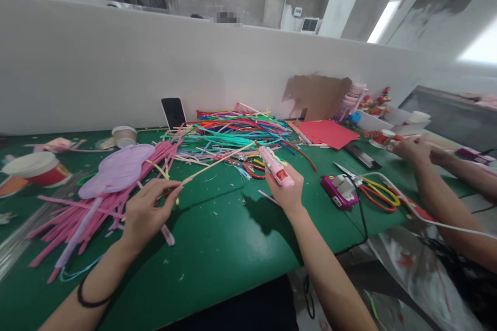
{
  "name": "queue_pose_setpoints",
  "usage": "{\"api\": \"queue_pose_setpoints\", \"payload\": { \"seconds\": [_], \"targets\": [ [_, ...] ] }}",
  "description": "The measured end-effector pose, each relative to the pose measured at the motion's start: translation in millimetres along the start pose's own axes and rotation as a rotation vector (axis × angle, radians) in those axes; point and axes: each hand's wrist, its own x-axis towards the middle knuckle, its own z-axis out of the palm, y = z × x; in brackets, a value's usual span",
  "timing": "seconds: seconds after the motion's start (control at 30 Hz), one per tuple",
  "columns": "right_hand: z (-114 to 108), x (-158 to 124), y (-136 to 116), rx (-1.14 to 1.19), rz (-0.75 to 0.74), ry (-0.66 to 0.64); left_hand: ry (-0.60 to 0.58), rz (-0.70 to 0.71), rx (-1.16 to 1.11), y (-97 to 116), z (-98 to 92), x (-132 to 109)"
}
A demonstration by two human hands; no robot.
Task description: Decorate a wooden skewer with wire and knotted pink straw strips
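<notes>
My left hand pinches the near end of a thin wooden stick that slants up and to the right over the green table. My right hand grips a pink glue gun, with its nozzle pointing up-left at the stick's far tip. A pile of pink pipe cleaners and a lilac mask-shaped cutout lie under and left of my left hand.
Several coloured pipe cleaners are heaped at the back by a propped phone. Another person's arms work at the right, near yellow-handled scissors, a magenta tool, red paper and a white cable. Paper cups stand at the left.
</notes>
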Motion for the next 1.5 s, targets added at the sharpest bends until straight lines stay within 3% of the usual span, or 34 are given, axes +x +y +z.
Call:
{"api": "queue_pose_setpoints", "payload": {
  "seconds": [0.43,0.87,1.5],
  "targets": [
    [-1.3,0.6,-2.0,-0.019,0.081,-0.036,-0.005,-0.026,0.006,5.7,-2.8,1.7],
    [-0.7,0.7,-1.3,-0.038,0.072,-0.034,0.016,0.026,-0.006,5.0,-1.8,1.4],
    [-1.0,0.0,-2.5,-0.017,0.083,-0.024,-0.008,-0.040,-0.024,2.9,-1.4,-0.2]
  ]
}}
